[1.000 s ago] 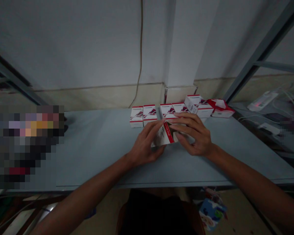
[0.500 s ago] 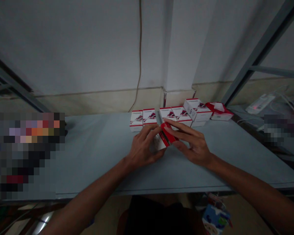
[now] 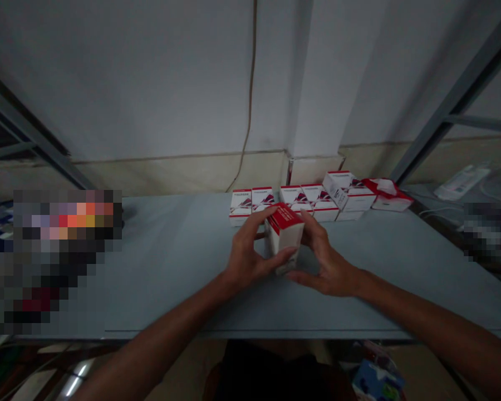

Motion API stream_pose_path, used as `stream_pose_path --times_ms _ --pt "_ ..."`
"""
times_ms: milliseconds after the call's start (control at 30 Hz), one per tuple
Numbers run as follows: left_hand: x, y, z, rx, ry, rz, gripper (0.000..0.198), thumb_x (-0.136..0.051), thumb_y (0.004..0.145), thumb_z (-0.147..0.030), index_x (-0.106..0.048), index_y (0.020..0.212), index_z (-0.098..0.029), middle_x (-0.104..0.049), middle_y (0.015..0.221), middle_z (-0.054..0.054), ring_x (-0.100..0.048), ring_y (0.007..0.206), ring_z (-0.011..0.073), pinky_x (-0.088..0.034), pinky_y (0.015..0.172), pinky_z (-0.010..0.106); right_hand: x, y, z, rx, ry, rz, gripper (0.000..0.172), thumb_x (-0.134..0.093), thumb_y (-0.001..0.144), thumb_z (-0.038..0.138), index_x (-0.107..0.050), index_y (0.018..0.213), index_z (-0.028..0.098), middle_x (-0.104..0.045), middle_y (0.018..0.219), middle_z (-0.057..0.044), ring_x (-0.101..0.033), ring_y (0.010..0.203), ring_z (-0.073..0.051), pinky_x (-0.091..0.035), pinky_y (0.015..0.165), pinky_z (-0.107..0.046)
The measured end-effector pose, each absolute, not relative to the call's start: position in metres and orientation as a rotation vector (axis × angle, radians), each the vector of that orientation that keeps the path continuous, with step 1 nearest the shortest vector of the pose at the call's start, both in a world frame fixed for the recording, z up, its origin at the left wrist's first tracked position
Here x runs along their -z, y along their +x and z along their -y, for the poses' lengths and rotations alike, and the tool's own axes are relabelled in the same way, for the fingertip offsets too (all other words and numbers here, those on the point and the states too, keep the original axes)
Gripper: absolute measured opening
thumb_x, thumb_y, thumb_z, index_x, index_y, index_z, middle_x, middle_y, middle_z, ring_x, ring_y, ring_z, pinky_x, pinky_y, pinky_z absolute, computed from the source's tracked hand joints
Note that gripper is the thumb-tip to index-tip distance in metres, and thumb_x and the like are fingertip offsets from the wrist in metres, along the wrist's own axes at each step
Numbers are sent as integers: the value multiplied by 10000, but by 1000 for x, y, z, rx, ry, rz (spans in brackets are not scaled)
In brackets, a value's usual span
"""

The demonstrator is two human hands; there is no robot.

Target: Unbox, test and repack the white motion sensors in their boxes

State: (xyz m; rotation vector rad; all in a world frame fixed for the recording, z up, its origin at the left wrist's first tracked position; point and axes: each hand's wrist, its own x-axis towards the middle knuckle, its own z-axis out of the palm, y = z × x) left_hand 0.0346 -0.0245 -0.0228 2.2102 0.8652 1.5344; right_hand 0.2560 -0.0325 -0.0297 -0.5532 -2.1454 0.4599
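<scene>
A small white carton box (image 3: pixel 287 244) with a red top is between my hands above the table, its red top facing up and its white sides showing. My left hand (image 3: pixel 250 253) grips it, thumb across the near side and fingers at the left and back. On the right, my right hand (image 3: pixel 328 259) curves around the same box, its fingertips against the far right side and its thumb by the lower corner. Behind them stand several similar white and red boxes (image 3: pixel 291 195) in a row.
A red and white opened package (image 3: pixel 387 194) lies at the row's right end. The grey-blue table (image 3: pixel 171 250) meets a wall with a hanging cable (image 3: pixel 250 106). Metal frame posts (image 3: pixel 434 122) rise at both sides. A white power strip (image 3: pixel 463 181) is at right.
The box has turned from tilted to more upright. Its red flap, partly raised under my right fingers before, now lies flat as the top. My right hand has moved to the box's side.
</scene>
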Motion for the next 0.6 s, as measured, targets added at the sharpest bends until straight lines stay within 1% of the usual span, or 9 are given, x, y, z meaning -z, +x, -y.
stream_pose_path --times_ms 33,67,133,233,333,367,433,533,600 --pt "21 35 26 -1530 2094 -880 727 -838 866 -437 -477 1478 -285 -628 1451 131 -681 1267 267 -680 869 354 34 255 31 -521 -542 2159 1239 -827 876 375 90 1709 372 -207 1772 -159 -385 1585 -320 -512 1186 -550" --pt "19 35 27 -1535 1993 -885 714 -832 870 -447 -477 1467 -282 -636 1446 132 -704 1229 257 -682 847 337 38 255 29 -560 -535 2181 1281 -850 852 383 106 1705 374 -199 1771 -170 -407 1571 -324 -544 1154 -537" --pt "16 36 29 -1538 1853 -876 706 -823 874 -477 -475 1455 -278 -661 1425 128 -743 1135 231 -683 825 322 42 254 26 -570 -551 2213 1268 -866 832 380 44 1716 364 -211 1764 -181 -415 1565 -339 -580 1111 -525" --pt "15 36 26 -1472 1776 -891 655 -758 924 -520 -486 1461 -263 -719 1356 119 -771 1031 216 -688 814 333 41 255 24 -440 -571 2195 1117 -818 881 368 -87 1725 349 -256 1761 -161 -384 1585 -339 -553 1144 -530" --pt "19 36 20 -1384 1757 -921 560 -579 1030 -559 -503 1481 -237 -742 1332 127 -778 1035 235 -696 802 360 34 258 18 -243 -601 2166 904 -732 958 333 -228 1709 340 -259 1772 -118 -366 1598 -314 -454 1241 -531" --pt "20 36 19 -1370 1747 -918 561 -515 1057 -567 -486 1510 -237 -722 1373 137 -775 1057 242 -700 796 369 31 261 15 -179 -621 2139 847 -704 978 313 -264 1701 340 -284 1765 -104 -384 1590 -300 -440 1255 -522" --pt "23 36 16 -1344 1750 -917 587 -445 1082 -566 -418 1582 -261 -624 1517 158 -764 1107 249 -707 788 383 25 272 5 -44 -684 2073 789 -677 997 288 -302 1689 341 -361 1734 -84 -436 1562 -278 -448 1256 -505" --pt "26 36 14 -1292 1850 -968 588 -470 1082 -530 -393 1610 -282 -479 1644 177 -741 1157 253 -706 750 365 17 299 -14 234 -838 2041 755 -675 1002 303 -337 1677 328 -436 1690 -89 -508 1511 -293 -473 1231 -521" --pt "28 36 14 -1272 1942 -1006 566 -517 1072 -487 -435 1585 -263 -508 1617 183 -731 1152 247 -698 716 338 13 317 -26 442 -975 2077 700 -670 1006 333 -402 1651 290 -484 1653 -116 -594 1431 -322 -511 1178 -536"
